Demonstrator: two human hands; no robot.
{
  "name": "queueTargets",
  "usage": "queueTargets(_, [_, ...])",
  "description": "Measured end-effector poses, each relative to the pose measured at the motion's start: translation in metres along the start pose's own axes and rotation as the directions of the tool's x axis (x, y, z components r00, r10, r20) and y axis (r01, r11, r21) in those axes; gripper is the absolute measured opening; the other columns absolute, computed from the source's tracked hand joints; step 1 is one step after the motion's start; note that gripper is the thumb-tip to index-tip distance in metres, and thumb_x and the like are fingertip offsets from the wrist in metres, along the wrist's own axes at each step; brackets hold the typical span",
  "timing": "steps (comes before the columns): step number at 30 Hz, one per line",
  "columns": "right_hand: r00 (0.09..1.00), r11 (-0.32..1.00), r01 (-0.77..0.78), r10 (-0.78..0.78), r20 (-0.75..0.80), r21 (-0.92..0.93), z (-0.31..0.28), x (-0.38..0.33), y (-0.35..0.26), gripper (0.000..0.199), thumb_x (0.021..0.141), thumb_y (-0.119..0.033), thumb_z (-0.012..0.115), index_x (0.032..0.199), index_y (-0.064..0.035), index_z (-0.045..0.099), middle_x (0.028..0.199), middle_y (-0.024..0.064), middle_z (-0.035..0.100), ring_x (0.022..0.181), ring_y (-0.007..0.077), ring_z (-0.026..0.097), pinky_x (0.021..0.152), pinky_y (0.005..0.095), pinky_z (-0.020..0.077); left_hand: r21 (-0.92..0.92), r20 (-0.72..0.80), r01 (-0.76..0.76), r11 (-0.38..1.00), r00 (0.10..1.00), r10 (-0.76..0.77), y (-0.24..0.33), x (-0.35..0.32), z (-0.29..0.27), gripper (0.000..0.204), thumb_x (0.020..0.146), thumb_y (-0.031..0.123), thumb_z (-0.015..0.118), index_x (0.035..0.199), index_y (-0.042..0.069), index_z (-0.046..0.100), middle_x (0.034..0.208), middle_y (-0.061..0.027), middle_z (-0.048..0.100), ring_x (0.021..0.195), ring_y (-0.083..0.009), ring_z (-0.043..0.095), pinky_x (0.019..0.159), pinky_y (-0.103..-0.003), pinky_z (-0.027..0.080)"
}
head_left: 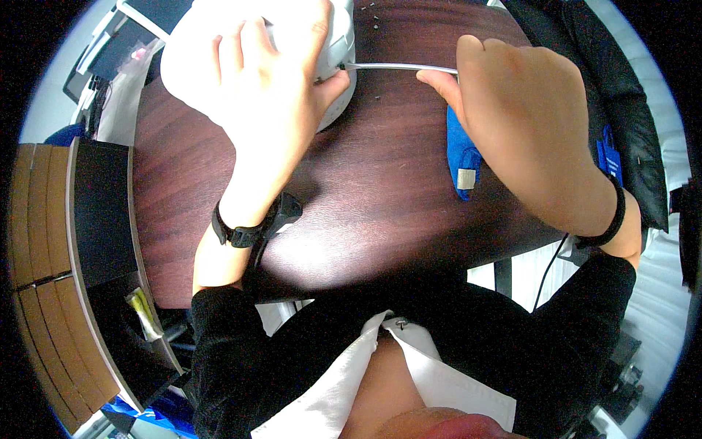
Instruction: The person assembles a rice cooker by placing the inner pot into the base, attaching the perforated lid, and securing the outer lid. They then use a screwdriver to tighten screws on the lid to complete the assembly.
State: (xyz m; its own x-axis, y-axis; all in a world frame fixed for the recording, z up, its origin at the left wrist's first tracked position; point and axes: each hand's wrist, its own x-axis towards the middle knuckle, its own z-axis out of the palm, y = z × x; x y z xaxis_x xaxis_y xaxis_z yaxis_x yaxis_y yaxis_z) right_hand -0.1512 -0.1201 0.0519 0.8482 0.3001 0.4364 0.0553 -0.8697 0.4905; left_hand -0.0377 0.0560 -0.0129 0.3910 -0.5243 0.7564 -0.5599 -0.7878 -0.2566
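Observation:
A white, rounded plastic appliance lies at the far left of the table, cut off by the upper edge of view. My left hand holds it, fingers spread over its surface and thumb by its right edge. My right hand is closed around a screwdriver, its handle hidden in the fist and the thumb along the thin metal shaft. The shaft points left, and its tip meets a small dark opening in the appliance's side, near my left thumb. Under my right hand lies a blue cloth item with a pale tag.
Several small pieces like screws are scattered on the dark wood table beside the appliance. A black object sits near my left wrist. Along the left stands a brown and black cabinet; black padded material borders the right side.

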Motion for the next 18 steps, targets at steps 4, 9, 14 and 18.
queueTargets(4, [0.999,0.999,-0.014,0.016,0.052,-0.028,0.001,0.002,0.003,0.038,0.085,-0.040,0.067,0.065,-0.0096,0.056,0.052,0.0093,0.055,0.047,0.0253,0.060,0.044,0.0336,0.0426,-0.015,0.058,0.013,1.000,0.998,-0.012,0.004,0.005,-0.012,0.091,0.045,0.031,0.089,0.130,0.022,0.058,0.102,-0.0152,0.055,0.098,-0.0319,0.054,0.090,-0.047,0.045])
queueTargets(9, [0.999,0.999,0.032,-0.033,-0.025,-0.016,-0.005,0.007,0.003,0.039,0.085,-0.041,0.066,0.063,-0.0097,0.056,0.053,0.0098,0.056,0.048,0.0260,0.060,0.044,0.0335,0.0432,0.041,-0.096,-0.023,0.999,0.995,0.027,-0.004,0.001,0.010,0.090,0.045,0.030,0.089,0.129,0.021,0.059,0.102,-0.0155,0.054,0.098,-0.0327,0.053,0.088,-0.047,0.045])
queueTargets(14, [0.999,0.999,-0.049,0.050,0.022,-0.015,-0.002,0.001,-0.004,0.040,0.086,-0.041,0.065,0.063,-0.0092,0.058,0.052,0.0109,0.057,0.048,0.0271,0.062,0.044,0.0335,0.0455,-0.030,-0.058,-0.005,1.000,0.998,0.003,0.005,0.004,0.001,0.090,0.044,0.028,0.089,0.129,0.020,0.059,0.102,-0.0158,0.054,0.098,-0.0332,0.053,0.088,-0.047,0.044])
queueTargets(18, [0.992,0.987,-0.125,0.124,0.017,0.102,0.015,-0.009,-0.009,0.044,0.088,-0.044,0.064,0.063,-0.0078,0.059,0.050,0.0132,0.057,0.045,0.0286,0.061,0.042,0.0343,0.0459,0.020,-0.104,-0.025,0.999,0.994,0.027,-0.003,0.001,0.006,0.089,0.045,0.028,0.089,0.129,0.019,0.058,0.102,-0.0166,0.054,0.098,-0.0338,0.053,0.088,-0.047,0.044])
